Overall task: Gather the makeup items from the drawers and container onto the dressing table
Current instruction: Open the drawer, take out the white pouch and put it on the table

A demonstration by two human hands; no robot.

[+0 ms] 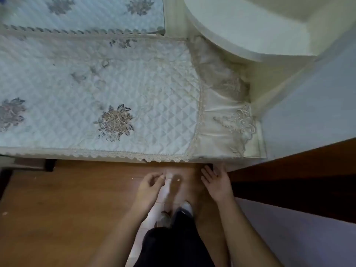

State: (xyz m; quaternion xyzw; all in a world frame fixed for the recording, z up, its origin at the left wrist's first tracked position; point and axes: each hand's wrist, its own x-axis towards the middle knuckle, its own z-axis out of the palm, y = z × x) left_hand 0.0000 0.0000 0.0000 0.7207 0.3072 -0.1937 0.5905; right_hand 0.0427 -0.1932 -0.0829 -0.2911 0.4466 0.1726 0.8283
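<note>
The dressing table (57,155) spans the upper left, covered by a quilted pale cloth (96,83) with embroidered flowers and a lace edge. No makeup items, drawers or container show. My left hand (149,186) hovers below the table's front edge, fingers loosely curled, nothing visible in it. My right hand (216,182) is spread flat, fingers apart, its fingertips at the table's lower right corner beneath the lace frill (227,120).
A mirror (82,14) stands behind the table and reflects the cloth. A cream curved cabinet (240,35) stands at the upper right. A dark wooden edge (289,170) runs along the right. Below are wooden floor (57,209), my dark trousers and feet.
</note>
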